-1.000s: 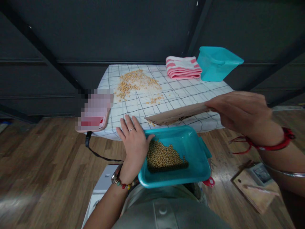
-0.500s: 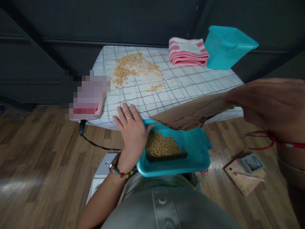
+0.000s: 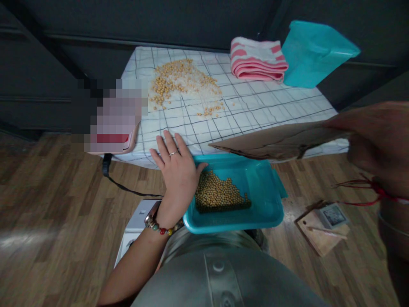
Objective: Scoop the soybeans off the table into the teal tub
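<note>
My left hand (image 3: pixel 179 170) lies with its fingers spread over the table's near edge, its thumb along the rim of a teal plastic tub (image 3: pixel 265 204). Yellow soybeans (image 3: pixel 220 192) are heaped in the left part of the tub, which sits between my body and the table. On the right, my right hand (image 3: pixel 377 132) is closed on the end of a flat piece of brown cardboard (image 3: pixel 268 140). The cardboard slants across the near table edge, above the tub's far rim. Loose soybeans (image 3: pixel 162 87) mixed with white grains (image 3: pixel 194 85) are scattered on the checked tablecloth (image 3: pixel 255 102).
A folded pink-and-white towel (image 3: pixel 258 59) and a teal container (image 3: pixel 313 55) stand at the back right. A pink phone-like object (image 3: pixel 118 119), partly pixelated, lies at the left edge, near a black strap (image 3: pixel 128 189). A wooden board (image 3: pixel 316 238) with a small grey device is below right.
My right hand has moved right with the cardboard, which now uncovers more of the tub. My left hand stays on the table edge and tub rim. The view has shifted slightly.
</note>
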`<move>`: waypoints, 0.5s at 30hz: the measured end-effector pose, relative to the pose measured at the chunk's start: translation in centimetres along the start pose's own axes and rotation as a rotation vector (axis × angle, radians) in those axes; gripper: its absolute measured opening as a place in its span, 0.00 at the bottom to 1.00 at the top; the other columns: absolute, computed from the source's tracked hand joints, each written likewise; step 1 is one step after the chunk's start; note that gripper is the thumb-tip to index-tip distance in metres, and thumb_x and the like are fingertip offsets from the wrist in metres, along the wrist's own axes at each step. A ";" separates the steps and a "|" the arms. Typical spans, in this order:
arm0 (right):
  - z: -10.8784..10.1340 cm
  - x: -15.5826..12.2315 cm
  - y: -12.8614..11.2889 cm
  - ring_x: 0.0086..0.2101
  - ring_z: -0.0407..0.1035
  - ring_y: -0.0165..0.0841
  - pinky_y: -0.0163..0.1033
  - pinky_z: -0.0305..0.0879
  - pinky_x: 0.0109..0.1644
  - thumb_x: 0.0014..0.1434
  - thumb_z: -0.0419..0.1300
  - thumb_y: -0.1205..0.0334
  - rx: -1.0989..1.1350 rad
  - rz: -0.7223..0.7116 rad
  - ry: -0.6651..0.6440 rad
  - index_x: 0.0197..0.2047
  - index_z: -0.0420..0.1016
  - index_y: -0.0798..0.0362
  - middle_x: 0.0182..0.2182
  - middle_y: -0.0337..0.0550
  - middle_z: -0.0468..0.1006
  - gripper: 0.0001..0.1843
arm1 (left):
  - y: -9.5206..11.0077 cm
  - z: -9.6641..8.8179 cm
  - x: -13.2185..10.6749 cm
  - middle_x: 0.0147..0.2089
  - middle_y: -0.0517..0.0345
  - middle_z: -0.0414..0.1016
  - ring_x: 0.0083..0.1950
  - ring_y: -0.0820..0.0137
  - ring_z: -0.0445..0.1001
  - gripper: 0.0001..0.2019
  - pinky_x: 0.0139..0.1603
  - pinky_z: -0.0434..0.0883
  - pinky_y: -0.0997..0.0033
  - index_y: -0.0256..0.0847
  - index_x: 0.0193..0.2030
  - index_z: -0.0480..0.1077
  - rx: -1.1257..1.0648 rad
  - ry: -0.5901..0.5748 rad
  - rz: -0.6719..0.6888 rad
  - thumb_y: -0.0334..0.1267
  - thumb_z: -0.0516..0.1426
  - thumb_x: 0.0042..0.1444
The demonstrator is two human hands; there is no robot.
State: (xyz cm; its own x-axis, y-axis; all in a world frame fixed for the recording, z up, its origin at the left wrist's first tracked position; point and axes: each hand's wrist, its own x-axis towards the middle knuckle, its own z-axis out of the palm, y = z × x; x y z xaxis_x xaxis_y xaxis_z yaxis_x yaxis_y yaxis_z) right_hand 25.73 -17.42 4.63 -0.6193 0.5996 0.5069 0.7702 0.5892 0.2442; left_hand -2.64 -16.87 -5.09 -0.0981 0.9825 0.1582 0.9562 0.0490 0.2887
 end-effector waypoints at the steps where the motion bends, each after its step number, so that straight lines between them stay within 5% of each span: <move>1: 0.1 0.4 -0.3 0.37 0.70 0.28 0.36 0.67 0.41 0.61 0.45 0.70 -0.012 -0.067 0.016 0.43 0.71 0.53 0.34 0.40 0.76 0.14 | 0.0 0.0 0.0 0.67 0.28 0.43 0.67 0.43 0.40 0.43 0.61 0.40 0.34 0.26 0.63 0.46 0.010 0.006 0.004 0.47 0.58 0.46; 7: 0.7 1.8 -1.4 0.36 0.68 0.36 0.42 0.67 0.35 0.58 0.50 0.76 0.034 -0.328 0.089 0.49 0.64 0.59 0.34 0.52 0.74 0.16 | -0.1 -0.1 0.0 0.66 0.27 0.47 0.66 0.43 0.44 0.38 0.61 0.44 0.35 0.24 0.62 0.48 0.053 0.036 0.017 0.42 0.57 0.47; 15: 1.9 3.1 -2.1 0.33 0.69 0.34 0.39 0.66 0.35 0.60 0.49 0.74 -0.112 -0.397 0.190 0.44 0.66 0.58 0.32 0.48 0.77 0.10 | -0.2 0.0 0.0 0.63 0.26 0.53 0.64 0.41 0.50 0.40 0.59 0.51 0.36 0.22 0.60 0.53 0.129 0.131 0.042 0.45 0.60 0.44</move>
State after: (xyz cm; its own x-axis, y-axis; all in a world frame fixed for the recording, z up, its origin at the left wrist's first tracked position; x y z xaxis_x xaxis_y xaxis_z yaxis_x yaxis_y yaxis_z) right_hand 21.96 -15.76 4.09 -0.8393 0.2228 0.4960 0.4968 0.6848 0.5331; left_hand -2.81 -16.90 -5.11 -0.0845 0.9528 0.2917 0.9868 0.0394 0.1572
